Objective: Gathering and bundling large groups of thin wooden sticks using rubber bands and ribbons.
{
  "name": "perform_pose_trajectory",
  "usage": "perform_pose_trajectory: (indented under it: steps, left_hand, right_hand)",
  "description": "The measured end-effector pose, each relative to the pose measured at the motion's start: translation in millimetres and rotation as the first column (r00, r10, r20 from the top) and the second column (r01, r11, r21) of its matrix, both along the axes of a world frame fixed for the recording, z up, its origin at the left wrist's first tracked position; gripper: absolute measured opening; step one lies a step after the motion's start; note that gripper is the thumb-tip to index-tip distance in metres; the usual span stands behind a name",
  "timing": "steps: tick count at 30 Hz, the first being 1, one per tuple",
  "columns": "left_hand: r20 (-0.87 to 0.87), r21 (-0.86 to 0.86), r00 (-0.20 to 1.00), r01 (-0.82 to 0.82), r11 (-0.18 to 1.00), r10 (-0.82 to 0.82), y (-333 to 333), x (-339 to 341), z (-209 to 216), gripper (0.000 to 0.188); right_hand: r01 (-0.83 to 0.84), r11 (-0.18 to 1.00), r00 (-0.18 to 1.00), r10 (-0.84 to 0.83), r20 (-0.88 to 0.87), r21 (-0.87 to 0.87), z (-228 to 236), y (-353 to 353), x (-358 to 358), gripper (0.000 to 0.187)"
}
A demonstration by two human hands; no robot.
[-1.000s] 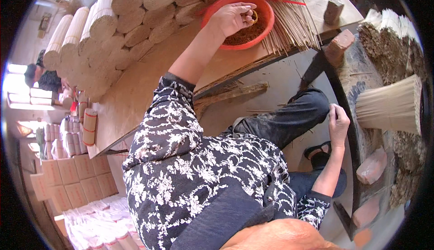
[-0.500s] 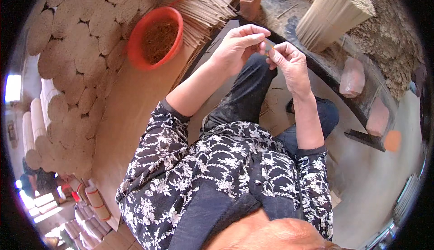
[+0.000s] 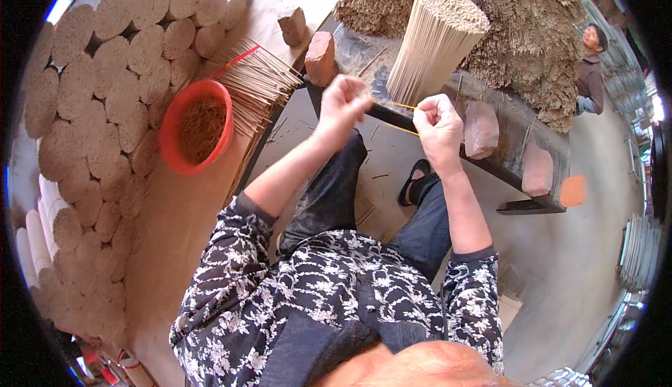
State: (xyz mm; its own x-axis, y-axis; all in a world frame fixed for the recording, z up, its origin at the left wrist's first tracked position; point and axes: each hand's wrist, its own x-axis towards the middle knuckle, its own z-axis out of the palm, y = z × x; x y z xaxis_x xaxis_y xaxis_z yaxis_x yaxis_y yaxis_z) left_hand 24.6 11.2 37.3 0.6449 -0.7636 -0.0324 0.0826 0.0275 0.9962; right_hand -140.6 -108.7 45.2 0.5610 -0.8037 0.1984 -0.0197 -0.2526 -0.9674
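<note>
Between my hands a thin yellow rubber band is stretched, its two strands spread apart over the bench's near edge. My right hand pinches its right end with thumb and fingers. At its left end, my left hand is closed and slightly smeared by motion, with the band's end hidden in the fingers. Just beyond my hands, an upright bundle of thin pale sticks stands on the dark bench.
Brown fibres fill a red bowl at the left, beside loose sticks. Stacked round bundles form a wall beyond it. Bricks sit along the bench, with a heap of sticks behind. Another person is at far right.
My hands were close together and have moved apart, drawing out the yellow rubber band. The view has shifted, showing more of the bench and the other person at the right.
</note>
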Motion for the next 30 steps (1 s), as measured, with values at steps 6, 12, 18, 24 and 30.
perform_pose_trajectory:
  steps: [6, 12, 18, 24, 30]
  left_hand:
    - [-0.285, -0.292, 0.957, -0.148, 0.945, 0.062, -61.1, 43.5, 47.8, 0.045]
    - [-0.212, -0.278, 0.967, 0.077, 0.957, -0.14, -110.5, 70.1, 79.3, 0.046]
    - [-0.192, -0.124, 0.969, 0.133, 0.983, -0.155, -137.0, 75.3, 92.3, 0.043]
    - [-0.153, -0.101, 0.953, 0.248, 0.964, -0.261, -145.8, 68.0, 105.4, 0.057]
    - [-0.178, 0.028, 0.894, 0.423, 0.906, -0.412, -153.6, 67.2, 107.8, 0.047]
  right_hand:
    - [0.182, 0.976, 0.968, -0.2, 0.154, 0.121, 52.3, -66.5, -18.7, 0.019]
    - [0.184, 0.968, 0.942, -0.224, 0.251, 0.171, 90.4, -125.0, -12.2, 0.029]
    - [0.088, 0.951, 0.984, -0.13, 0.123, 0.296, 103.4, -155.4, -8.5, 0.055]
    - [0.018, 0.928, 0.997, -0.047, 0.069, 0.371, 106.8, -171.6, -4.4, 0.071]
    - [-0.044, 0.937, 0.998, 0.022, 0.066, 0.345, 104.3, -177.3, -4.3, 0.081]
